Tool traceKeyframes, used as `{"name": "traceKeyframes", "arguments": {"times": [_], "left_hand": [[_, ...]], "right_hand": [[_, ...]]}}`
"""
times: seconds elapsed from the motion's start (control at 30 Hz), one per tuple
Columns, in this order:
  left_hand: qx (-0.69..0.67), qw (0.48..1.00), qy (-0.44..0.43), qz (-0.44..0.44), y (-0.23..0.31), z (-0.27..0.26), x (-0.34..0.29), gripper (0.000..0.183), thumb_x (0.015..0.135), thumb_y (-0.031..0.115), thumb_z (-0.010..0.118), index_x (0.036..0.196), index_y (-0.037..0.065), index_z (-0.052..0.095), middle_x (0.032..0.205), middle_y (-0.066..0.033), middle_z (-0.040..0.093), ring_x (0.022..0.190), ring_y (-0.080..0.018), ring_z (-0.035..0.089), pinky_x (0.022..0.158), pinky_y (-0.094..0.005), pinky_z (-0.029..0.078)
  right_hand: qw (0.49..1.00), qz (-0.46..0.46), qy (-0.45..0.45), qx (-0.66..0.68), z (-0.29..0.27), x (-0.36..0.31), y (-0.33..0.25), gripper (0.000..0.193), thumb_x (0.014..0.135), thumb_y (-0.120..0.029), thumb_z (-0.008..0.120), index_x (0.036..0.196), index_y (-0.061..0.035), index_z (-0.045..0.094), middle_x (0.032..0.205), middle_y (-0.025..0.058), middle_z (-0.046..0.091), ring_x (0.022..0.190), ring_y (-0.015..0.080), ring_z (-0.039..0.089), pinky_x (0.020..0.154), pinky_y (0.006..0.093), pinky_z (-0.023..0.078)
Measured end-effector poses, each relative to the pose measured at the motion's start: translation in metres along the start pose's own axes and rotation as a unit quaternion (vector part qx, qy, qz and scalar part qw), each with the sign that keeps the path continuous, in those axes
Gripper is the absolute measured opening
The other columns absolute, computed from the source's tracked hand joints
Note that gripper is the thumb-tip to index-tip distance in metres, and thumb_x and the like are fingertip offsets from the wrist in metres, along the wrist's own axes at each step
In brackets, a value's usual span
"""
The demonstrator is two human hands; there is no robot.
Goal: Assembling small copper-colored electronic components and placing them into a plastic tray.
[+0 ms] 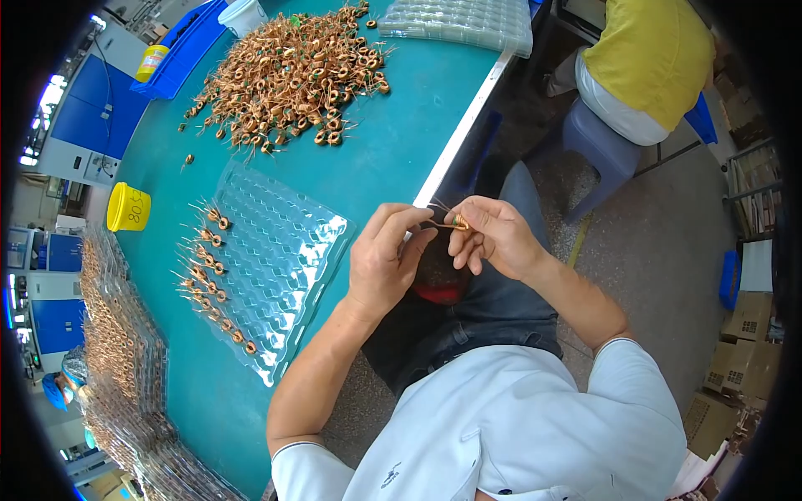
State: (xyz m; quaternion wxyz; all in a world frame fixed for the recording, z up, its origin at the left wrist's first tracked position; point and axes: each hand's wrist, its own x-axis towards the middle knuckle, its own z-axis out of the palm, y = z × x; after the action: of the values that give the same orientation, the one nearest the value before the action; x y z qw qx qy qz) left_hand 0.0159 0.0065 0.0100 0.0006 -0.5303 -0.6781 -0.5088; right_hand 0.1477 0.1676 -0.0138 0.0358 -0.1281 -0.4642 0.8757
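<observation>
Beyond the table's edge, over my lap, a small copper-wound ring coil with long wire leads is pinched in the fingers of my right hand. My left hand has thumb and forefinger closed on one of the leads, just left of the coil. To the left lies a clear plastic tray with moulded pockets. Several ring coils sit along its left side, their leads pointing left. A large heap of similar coils covers the far part of the green table.
Stacked clear trays stand at the far right table corner. At far left are a blue bin, a white tub and yellow tubs. Tall stacks of filled trays line the left edge. A person in yellow sits on a stool.
</observation>
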Motion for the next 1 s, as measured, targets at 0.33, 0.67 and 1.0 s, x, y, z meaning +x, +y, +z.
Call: {"name": "traceKeyframes", "arguments": {"times": [0.33, 0.67, 1.0], "left_hand": [[0.009, 1.0, -0.021, -0.004, 0.003, -0.001, -0.002, 0.019, 0.076, -0.003, 0.075, 0.09, 0.004, 0.065, 0.087, -0.0084, 0.063, 0.07, -0.0224, 0.063, 0.057, -0.0314, 0.05], [-0.015, 1.0, -0.012, -0.021, -0.004, -0.001, -0.005, 0.017, 0.077, 0.0, 0.077, 0.09, 0.004, 0.067, 0.085, -0.0062, 0.064, 0.065, -0.0149, 0.062, 0.055, -0.0258, 0.049], [-0.125, 0.961, -0.055, -0.239, 0.007, -0.002, -0.004, 0.007, 0.086, 0.004, 0.069, 0.084, 0.001, 0.063, 0.073, -0.007, 0.065, 0.065, -0.0123, 0.062, 0.061, -0.0271, 0.049]], "right_hand": [[0.975, -0.094, 0.088, -0.181, 0.016, -0.006, -0.003, 0.031, 0.102, -0.027, 0.052, 0.107, 0.0006, 0.064, 0.073, 0.0058, 0.064, 0.056, 0.0078, 0.061, 0.045, 0.0187, 0.049], [0.911, -0.178, 0.031, -0.37, 0.008, -0.008, -0.001, 0.024, 0.088, -0.013, 0.072, 0.107, -0.0004, 0.066, 0.074, 0.0032, 0.066, 0.06, 0.0078, 0.062, 0.055, 0.0213, 0.05], [0.825, -0.259, -0.002, -0.503, 0.012, -0.012, -0.011, 0.022, 0.08, -0.008, 0.077, 0.097, -0.0005, 0.064, 0.076, 0.0082, 0.067, 0.066, 0.0127, 0.065, 0.058, 0.0251, 0.051]]}}
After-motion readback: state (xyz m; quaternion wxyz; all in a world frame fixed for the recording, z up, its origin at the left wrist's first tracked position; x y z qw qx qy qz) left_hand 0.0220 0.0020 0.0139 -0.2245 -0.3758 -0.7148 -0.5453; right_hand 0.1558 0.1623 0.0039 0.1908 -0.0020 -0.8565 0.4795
